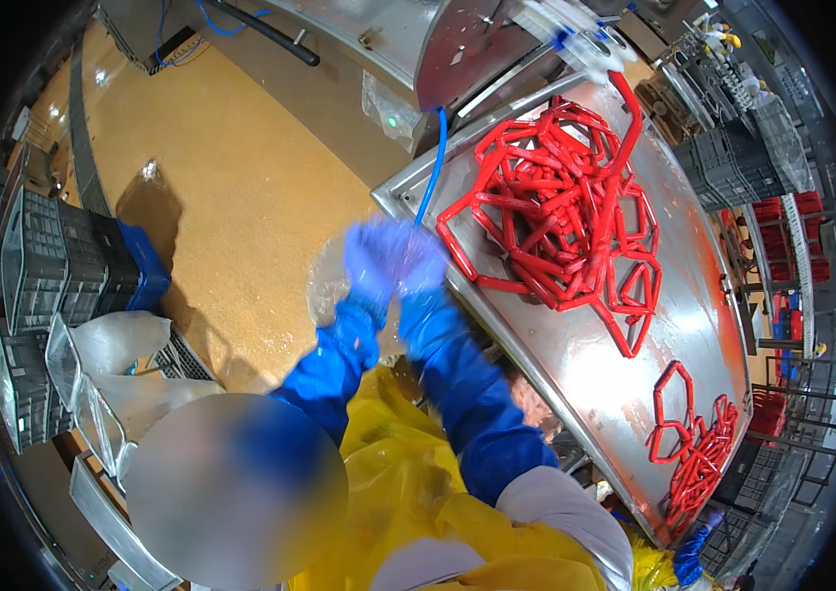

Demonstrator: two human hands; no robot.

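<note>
My left hand (371,258) and my right hand (420,261), in thin purple-blue gloves, are close together beside the near left corner of a steel table (576,345). Motion smears their fingers, so their grip cannot be made out. A blue hose (433,163) runs down to my right hand, and whether it is held is hidden. On the table lies a big heap of red linked sausages (556,207), with a smaller sausage pile (699,453) at the far right end. Blue sleeves cover both forearms.
Steel machinery with a round plate (462,49) stands at the table's head, with a blurred white part (571,34) beside it. Grey crates (68,256) are stacked at left on the tan floor (241,177). A co-worker's blue sleeve (692,554) shows beyond the table's lower right edge.
</note>
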